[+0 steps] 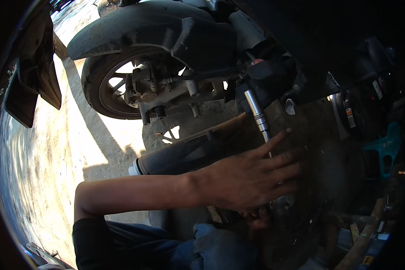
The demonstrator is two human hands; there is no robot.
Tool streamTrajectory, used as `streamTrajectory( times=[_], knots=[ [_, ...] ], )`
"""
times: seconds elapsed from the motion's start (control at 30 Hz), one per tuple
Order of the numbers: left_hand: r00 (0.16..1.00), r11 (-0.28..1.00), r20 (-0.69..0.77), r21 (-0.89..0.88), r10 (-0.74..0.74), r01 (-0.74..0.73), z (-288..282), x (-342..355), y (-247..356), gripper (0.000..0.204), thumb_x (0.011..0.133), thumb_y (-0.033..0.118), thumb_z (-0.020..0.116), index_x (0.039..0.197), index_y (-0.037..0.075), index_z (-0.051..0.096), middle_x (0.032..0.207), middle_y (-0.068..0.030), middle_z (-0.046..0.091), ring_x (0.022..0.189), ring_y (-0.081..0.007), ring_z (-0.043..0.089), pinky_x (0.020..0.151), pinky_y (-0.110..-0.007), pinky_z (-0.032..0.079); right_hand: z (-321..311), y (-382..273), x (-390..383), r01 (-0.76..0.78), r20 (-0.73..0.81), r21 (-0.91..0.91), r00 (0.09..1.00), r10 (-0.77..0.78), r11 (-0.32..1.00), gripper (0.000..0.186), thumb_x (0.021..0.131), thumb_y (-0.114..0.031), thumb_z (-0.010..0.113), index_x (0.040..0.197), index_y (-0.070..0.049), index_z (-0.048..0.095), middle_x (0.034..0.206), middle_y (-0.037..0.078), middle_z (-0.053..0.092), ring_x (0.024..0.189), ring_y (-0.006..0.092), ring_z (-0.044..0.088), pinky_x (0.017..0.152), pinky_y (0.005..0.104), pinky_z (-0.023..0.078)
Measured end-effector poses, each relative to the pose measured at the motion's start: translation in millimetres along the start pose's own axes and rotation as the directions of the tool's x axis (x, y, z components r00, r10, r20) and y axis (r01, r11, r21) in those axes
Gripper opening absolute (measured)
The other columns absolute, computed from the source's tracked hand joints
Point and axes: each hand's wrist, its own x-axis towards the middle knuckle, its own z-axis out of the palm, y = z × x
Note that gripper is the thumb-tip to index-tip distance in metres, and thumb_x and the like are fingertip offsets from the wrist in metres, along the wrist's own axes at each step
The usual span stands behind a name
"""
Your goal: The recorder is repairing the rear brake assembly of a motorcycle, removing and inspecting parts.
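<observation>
My left hand [252, 175] reaches in from the left with its fingers spread, palm down, and grips nothing. Behind its fingers runs a chrome socket [255, 105] on an extension bar, tilted, its open end up toward the motorcycle's underside. The bar's lower part is hidden by my left hand, though a bit of metal shows below it. Under my left wrist, curled fingers of my right hand [258, 219] show in shadow. They are close to the lower end of the tool; what they hold is hidden. Beyond my left forearm lies a dark exhaust muffler [180, 155].
The motorcycle's rear wheel [89, 87] and dark mudguard [121, 33] are at the upper left. A brown-black panel [24, 85] hangs at the far left. At the right are a teal plastic piece [386, 148] and shadowed clutter. Sunlit concrete ground [45, 166] stretches along the left.
</observation>
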Motion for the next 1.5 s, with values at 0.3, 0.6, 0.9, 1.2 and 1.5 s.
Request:
streamTrajectory(
  times=[0.3,0.6,0.9,1.2,1.5],
  knots=[
    [0.133,-0.17,0.28,-0.83,-0.951,0.531,49,-49,-86,0.026,0.096,0.025,0.05,0.104,0.002,0.058,0.08,-0.004,0.058,0.059,-0.0094,0.048,0.054,-0.025,0.038,6,2,-20,-0.134,-0.181,0.426,0.956,0.229,0.895,0.026,0.096,-0.028,0.057,0.109,-0.006,0.055,0.073,0.001,0.053,0.055,0.0122,0.05,0.054,0.0319,0.044],
    [0.303,-0.412,0.417,-0.908,-0.857,0.082,16,-37,-92,0.014,0.096,0.019,0.047,0.085,0.011,0.051,0.07,0.0052,0.04,0.053,-0.0041,0.029,0.046,-0.022,0.022,14,-9,0,-0.197,-0.313,0.543,0.854,0.414,0.816,0.019,0.098,-0.027,0.049,0.099,-0.009,0.048,0.062,-0.004,0.035,0.041,0.0067,0.027,0.044,0.0258,0.028],
    [0.442,-0.44,0.328,-0.88,-0.835,-0.178,28,-78,-93,0.021,0.096,0.021,0.047,0.077,0.014,0.044,0.065,0.0054,0.037,0.051,-0.0043,0.033,0.044,-0.02,0.026,22,2,46,-0.166,-0.357,0.597,0.821,0.446,0.785,0.02,0.099,-0.027,0.044,0.093,-0.009,0.047,0.06,-0.004,0.037,0.043,0.0064,0.031,0.044,0.0252,0.031],
    [0.496,-0.47,0.362,-0.876,-0.789,-0.108,27,-80,-96,0.02,0.096,0.019,0.046,0.077,0.015,0.043,0.061,0.0058,0.033,0.05,-0.0047,0.029,0.045,-0.021,0.024,23,-13,49,-0.192,-0.351,0.657,0.778,0.521,0.729,0.022,0.098,-0.03,0.044,0.087,-0.011,0.045,0.058,-0.004,0.036,0.039,0.006,0.029,0.039,0.0253,0.029],
    [0.495,-0.463,0.367,-0.883,-0.788,-0.083,31,-81,-96,0.021,0.096,0.019,0.047,0.076,0.015,0.041,0.06,0.0062,0.03,0.051,-0.0049,0.027,0.046,-0.022,0.024,31,5,43,-0.198,-0.446,0.508,0.772,0.453,0.838,0.022,0.098,-0.03,0.044,0.084,-0.013,0.044,0.057,-0.004,0.035,0.04,0.0066,0.028,0.04,0.0249,0.027]
  ],
)
